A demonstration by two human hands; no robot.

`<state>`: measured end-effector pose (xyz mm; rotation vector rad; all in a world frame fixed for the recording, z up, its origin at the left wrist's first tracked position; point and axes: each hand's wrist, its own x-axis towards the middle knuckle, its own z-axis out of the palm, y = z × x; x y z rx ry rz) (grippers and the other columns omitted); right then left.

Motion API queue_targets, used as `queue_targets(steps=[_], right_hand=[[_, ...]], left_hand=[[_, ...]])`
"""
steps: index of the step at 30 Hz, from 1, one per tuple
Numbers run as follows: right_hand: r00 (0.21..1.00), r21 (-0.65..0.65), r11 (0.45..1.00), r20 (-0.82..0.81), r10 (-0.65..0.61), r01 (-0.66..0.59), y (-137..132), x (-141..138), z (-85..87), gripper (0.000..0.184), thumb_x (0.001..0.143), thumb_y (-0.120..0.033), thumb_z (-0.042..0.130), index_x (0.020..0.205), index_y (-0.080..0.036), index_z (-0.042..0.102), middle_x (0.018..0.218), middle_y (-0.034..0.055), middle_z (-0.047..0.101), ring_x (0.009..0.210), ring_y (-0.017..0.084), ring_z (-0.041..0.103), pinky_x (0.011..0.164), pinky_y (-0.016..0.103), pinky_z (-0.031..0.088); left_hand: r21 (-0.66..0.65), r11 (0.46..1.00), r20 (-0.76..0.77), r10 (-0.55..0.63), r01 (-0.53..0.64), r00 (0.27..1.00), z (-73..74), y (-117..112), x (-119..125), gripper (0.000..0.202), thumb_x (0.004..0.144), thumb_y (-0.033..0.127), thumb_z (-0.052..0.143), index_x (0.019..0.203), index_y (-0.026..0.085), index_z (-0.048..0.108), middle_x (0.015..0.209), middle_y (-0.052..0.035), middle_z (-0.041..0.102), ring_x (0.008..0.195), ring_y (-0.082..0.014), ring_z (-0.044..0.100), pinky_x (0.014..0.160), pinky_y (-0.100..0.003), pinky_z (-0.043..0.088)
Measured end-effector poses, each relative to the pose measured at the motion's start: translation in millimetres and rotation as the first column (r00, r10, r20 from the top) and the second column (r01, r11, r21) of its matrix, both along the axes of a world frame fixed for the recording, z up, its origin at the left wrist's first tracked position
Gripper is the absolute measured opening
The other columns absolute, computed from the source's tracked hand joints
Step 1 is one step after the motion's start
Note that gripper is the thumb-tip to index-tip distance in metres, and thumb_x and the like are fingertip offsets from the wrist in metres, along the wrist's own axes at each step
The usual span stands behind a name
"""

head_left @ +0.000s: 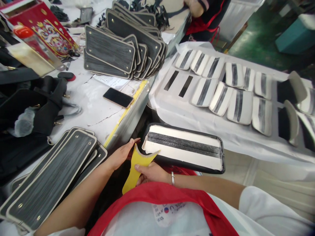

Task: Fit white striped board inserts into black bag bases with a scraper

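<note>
A black-edged panel (184, 149) lies in front of me, white on its upper face with a dark strip down the middle. My right hand (151, 173) grips a yellow curved scraper (136, 167) whose tip rests on the panel's left end. My left hand (121, 153) has its fingers stretched out flat against the panel's left edge, beside the scraper.
A stack of dark panels (49, 180) sits at lower left and a bigger pile (123, 46) at the back. A phone (118, 97) lies on the white table. Several white-faced panels (221, 91) are spread on a cloth at right. Another person's arm (197, 6) shows at top.
</note>
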<state>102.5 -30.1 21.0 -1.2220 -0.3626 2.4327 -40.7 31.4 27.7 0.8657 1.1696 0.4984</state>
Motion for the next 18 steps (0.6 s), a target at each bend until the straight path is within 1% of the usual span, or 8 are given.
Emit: queue_targets(steps=[2, 4, 5, 7, 9, 13, 18], right_hand=[[1.000, -0.025, 0.999, 0.016, 0.025, -0.024, 0, 2, 2.7, 0.016, 0.090, -0.019, 0.048, 0.090, -0.007, 0.059, 0.060, 0.0056, 0.064, 0.041, 0.009, 0.057, 0.043, 0.016, 0.045], [1.000, -0.035, 0.999, 0.005, 0.022, -0.022, -1, 5, 5.2, 0.018, 0.091, -0.019, 0.045, 0.092, -0.007, 0.059, 0.059, 0.0054, 0.064, 0.040, 0.009, 0.056, 0.041, 0.015, 0.043], [1.000, -0.033, 0.999, -0.008, 0.018, -0.018, -1, 7, 5.7, 0.019, 0.092, -0.020, 0.045, 0.093, -0.007, 0.059, 0.059, 0.0054, 0.064, 0.040, 0.009, 0.056, 0.041, 0.015, 0.043], [0.999, -0.028, 0.999, -0.029, 0.016, -0.017, -1, 10, 5.1, 0.020, 0.092, -0.021, 0.046, 0.093, -0.006, 0.059, 0.059, 0.0059, 0.064, 0.040, 0.009, 0.056, 0.041, 0.015, 0.043], [0.999, -0.023, 1.000, -0.048, 0.017, -0.018, -1, 12, 2.8, 0.020, 0.091, -0.021, 0.047, 0.092, -0.006, 0.060, 0.060, 0.0064, 0.065, 0.040, 0.008, 0.056, 0.041, 0.015, 0.042], [0.997, -0.034, 0.999, -0.075, -0.006, 0.004, 0, 14, -0.2, 0.020, 0.089, -0.022, 0.050, 0.095, -0.006, 0.060, 0.062, 0.0062, 0.066, 0.040, 0.009, 0.056, 0.042, 0.015, 0.043], [0.991, -0.060, 0.997, -0.119, -0.054, 0.047, 2, 14, -1.4, 0.019, 0.084, -0.025, 0.057, 0.091, -0.008, 0.060, 0.062, 0.0050, 0.065, 0.040, 0.009, 0.056, 0.043, 0.016, 0.046]], left_hand=[[-0.093, 0.995, 0.177, 0.038, -0.022, 0.983, -1.3, -7, -3, 0.056, 0.086, 0.058, 0.039, 0.135, 0.029, 0.042, 0.140, -0.0039, 0.043, 0.120, -0.0269, 0.049, 0.103, -0.041, 0.036], [-0.145, 0.989, 0.360, 0.076, -0.025, 0.930, -3.4, -9, 4, 0.060, 0.087, 0.057, 0.038, 0.140, 0.028, 0.033, 0.138, -0.0061, 0.046, 0.119, -0.0254, 0.050, 0.103, -0.040, 0.036], [-0.171, 0.985, 0.428, 0.090, -0.017, 0.899, -4.5, -9, 9, 0.063, 0.087, 0.057, 0.037, 0.141, 0.026, 0.029, 0.136, -0.0077, 0.048, 0.118, -0.0252, 0.051, 0.103, -0.040, 0.036], [-0.232, 0.973, 0.513, 0.121, 0.001, 0.850, -6.0, -6, 21, 0.068, 0.087, 0.060, 0.034, 0.143, 0.024, 0.024, 0.132, -0.0105, 0.052, 0.113, -0.0259, 0.054, 0.100, -0.042, 0.039], [-0.270, 0.963, 0.544, 0.149, 0.005, 0.826, -7.1, -2, 29, 0.067, 0.088, 0.059, 0.029, 0.143, 0.022, 0.024, 0.127, -0.0122, 0.055, 0.108, -0.0258, 0.058, 0.097, -0.041, 0.042], [-0.299, 0.954, 0.541, 0.185, -0.018, 0.820, -8.9, 0, 36, 0.061, 0.092, 0.054, 0.018, 0.141, 0.021, 0.029, 0.119, -0.0126, 0.061, 0.100, -0.0243, 0.063, 0.090, -0.039, 0.048], [-0.301, 0.952, 0.476, 0.204, -0.060, 0.855, -9.9, 0, 40, 0.059, 0.091, 0.055, 0.021, 0.138, 0.022, 0.036, 0.113, -0.0106, 0.064, 0.094, -0.0236, 0.065, 0.084, -0.038, 0.051]])
